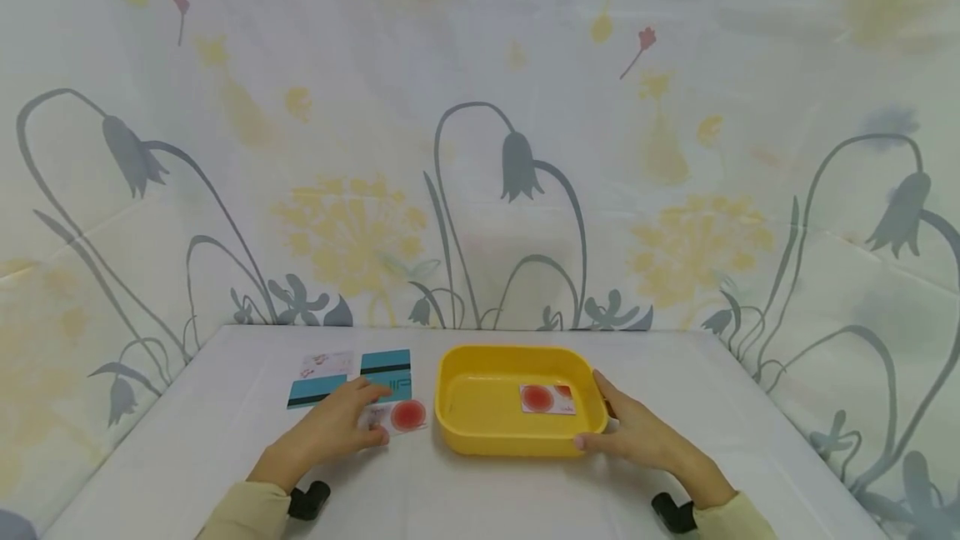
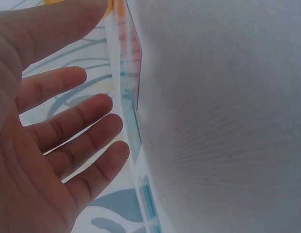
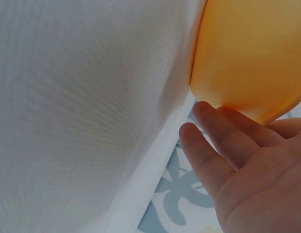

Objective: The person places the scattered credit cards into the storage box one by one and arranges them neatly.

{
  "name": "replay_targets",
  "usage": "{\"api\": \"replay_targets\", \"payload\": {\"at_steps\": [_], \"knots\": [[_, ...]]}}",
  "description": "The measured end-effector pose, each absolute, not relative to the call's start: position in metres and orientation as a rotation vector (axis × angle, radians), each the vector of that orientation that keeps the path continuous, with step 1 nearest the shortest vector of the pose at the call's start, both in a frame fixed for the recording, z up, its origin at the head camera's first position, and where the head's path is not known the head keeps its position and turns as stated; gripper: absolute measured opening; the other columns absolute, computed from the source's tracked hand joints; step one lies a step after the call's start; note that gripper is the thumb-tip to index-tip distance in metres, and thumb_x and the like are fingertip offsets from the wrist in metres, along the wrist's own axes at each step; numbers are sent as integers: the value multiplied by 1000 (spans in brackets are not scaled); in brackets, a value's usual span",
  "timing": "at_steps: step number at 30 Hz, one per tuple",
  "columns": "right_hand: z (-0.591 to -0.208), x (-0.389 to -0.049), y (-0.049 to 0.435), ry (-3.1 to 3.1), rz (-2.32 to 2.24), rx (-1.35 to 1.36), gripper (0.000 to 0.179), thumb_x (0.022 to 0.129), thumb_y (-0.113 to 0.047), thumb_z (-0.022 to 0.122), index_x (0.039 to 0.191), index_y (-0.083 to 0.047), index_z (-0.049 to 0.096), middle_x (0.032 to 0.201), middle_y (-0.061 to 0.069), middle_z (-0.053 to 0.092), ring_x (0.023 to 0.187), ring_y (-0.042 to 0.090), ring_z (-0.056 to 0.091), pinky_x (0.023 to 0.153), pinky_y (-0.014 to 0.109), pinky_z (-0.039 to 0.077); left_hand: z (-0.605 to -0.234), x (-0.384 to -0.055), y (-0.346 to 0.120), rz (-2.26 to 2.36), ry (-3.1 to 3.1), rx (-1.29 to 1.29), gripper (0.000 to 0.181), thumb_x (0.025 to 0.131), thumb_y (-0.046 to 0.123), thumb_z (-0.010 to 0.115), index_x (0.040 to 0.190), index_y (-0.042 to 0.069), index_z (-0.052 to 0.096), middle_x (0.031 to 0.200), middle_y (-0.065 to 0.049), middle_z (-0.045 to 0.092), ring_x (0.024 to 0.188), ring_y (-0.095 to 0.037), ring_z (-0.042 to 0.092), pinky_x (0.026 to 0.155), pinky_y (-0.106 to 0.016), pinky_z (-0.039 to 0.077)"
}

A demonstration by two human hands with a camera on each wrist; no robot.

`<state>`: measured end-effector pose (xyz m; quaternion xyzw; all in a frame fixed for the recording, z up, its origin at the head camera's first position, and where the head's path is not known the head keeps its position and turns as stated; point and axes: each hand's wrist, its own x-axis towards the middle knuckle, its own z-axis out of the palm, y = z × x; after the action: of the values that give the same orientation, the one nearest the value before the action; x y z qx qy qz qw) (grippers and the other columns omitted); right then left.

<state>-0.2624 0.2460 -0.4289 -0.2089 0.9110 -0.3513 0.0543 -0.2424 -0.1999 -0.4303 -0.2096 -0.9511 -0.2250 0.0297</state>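
Note:
My left hand (image 1: pixel 337 422) is over a white card with a red circle (image 1: pixel 408 415), its fingers spread and fairly straight. Nothing is pinched between them in the left wrist view. Behind that card lies a teal card with a black stripe (image 1: pixel 386 359). At the right end of a yellow tray (image 1: pixel 517 445), my right hand (image 1: pixel 637 433) rests against the outer wall, thumb at the front corner and fingers around the side. Its fingers look extended in the right wrist view, close to the tray wall. Inside the tray is another red-circle card (image 1: pixel 538 397).
Farther left on the white table (image 1: pixel 480 498) lie a second teal striped card (image 1: pixel 315 391) and a pale patterned card (image 1: pixel 327 364). A flower-printed curtain (image 1: pixel 480 215) stands behind the table's far edge. Black wrist mounts (image 1: pixel 309 501) sit under both wrists.

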Motion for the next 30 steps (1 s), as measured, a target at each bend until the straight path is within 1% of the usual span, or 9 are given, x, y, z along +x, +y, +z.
{"api": "replay_targets", "payload": {"at_steps": [9, 14, 20, 30], "knots": [[-426, -262, 245, 2759, -1069, -620, 108, 78, -47, 74, 151, 3, 11, 149, 23, 31, 131, 33, 40, 105, 54, 31, -439, -249, -198, -619, -2938, -668, 49, 76, 26, 78, 120, 8, 63, 104, -1, 56, 92, -17, 50, 88, -45, 46], [-426, -262, 245, 2746, -1080, -613, 107, 79, -46, 74, 151, 1, 10, 149, 22, 33, 129, 33, 42, 105, 54, 32, -437, -249, -197, -623, -2988, -643, 48, 77, 25, 78, 120, 11, 62, 99, 2, 54, 89, -15, 48, 87, -43, 47], [-428, -263, 245, 2749, -1070, -610, 108, 79, -47, 73, 151, 2, 9, 148, 23, 34, 129, 32, 43, 104, 54, 32, -434, -248, -196, -631, -2996, -644, 48, 75, 22, 80, 119, 9, 63, 97, 1, 55, 88, -16, 48, 85, -43, 48], [-428, -262, 245, 2756, -1068, -590, 109, 77, -48, 74, 151, 2, 11, 148, 22, 34, 128, 31, 44, 104, 54, 33, -434, -248, -194, -673, -3023, -611, 50, 75, 24, 81, 120, 11, 62, 95, 2, 54, 87, -15, 48, 84, -41, 48]]}}
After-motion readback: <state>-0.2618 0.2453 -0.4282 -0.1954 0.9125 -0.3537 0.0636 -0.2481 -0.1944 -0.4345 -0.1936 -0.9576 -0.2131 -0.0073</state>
